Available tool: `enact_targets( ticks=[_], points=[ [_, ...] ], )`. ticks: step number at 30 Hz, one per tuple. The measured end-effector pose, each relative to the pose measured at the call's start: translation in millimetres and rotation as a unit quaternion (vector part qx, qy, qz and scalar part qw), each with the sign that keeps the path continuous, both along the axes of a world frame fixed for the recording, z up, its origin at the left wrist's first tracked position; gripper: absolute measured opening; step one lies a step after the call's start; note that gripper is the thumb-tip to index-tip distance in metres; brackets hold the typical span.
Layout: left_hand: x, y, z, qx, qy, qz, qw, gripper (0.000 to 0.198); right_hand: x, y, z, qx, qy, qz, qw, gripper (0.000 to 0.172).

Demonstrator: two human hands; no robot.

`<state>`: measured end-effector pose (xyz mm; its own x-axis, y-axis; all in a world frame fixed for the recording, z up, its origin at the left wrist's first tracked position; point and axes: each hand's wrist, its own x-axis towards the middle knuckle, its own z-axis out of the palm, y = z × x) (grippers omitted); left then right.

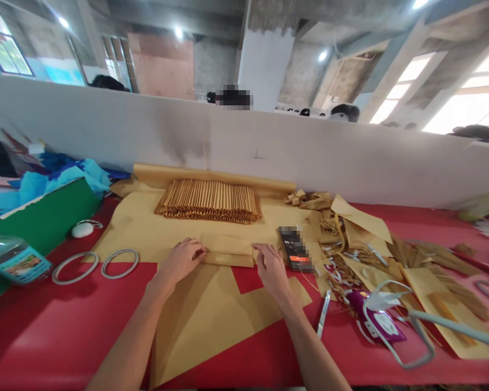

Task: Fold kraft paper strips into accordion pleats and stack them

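Note:
A folded strip of brown kraft paper lies across the red table in front of me. My left hand pinches its left end with curled fingers. My right hand presses and grips its right end. The strip is the folded edge of a larger brown sheet that runs toward me between my forearms. Behind the strip sits a row of pleated, accordion-folded brown paper pieces on a wide brown sheet.
A phone lies just right of my right hand. Paper scraps, ribbons and a purple tag clutter the right side. Two metal rings, a bottle and a green board are at the left. A white partition stands behind.

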<state>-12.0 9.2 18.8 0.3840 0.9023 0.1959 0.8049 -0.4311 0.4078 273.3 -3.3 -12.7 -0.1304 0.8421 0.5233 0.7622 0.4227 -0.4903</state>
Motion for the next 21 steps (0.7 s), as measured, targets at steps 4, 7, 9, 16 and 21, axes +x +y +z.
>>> enact_targets(
  ticks=[4,7,9,16,21],
  points=[
    [2.5,-1.2,-0.8,-0.014,-0.025,-0.020,0.999,0.019,-12.0,-5.2,-0.2,-0.024,-0.045,0.075,0.996,0.028],
    [8.1,-3.7,-2.0,-0.005,-0.026,-0.035,0.999,0.028,-14.5,-3.3,-6.8,-0.047,-0.056,0.083,0.994,0.025],
    [15.1,-6.3,-3.3,0.009,-0.010,-0.040,0.999,0.030,-13.7,-0.7,-10.9,-0.057,-0.049,0.078,0.994,0.021],
    [45.7,-15.5,-8.9,0.075,0.029,-0.035,0.996,0.019,-16.7,0.5,-8.5,-0.059,-0.011,0.096,0.994,0.011],
    [56.8,-22.3,-8.2,0.041,-0.003,-0.062,0.997,0.022,-26.6,-6.7,-2.3,-0.040,0.024,0.129,0.990,0.011]
  ],
)
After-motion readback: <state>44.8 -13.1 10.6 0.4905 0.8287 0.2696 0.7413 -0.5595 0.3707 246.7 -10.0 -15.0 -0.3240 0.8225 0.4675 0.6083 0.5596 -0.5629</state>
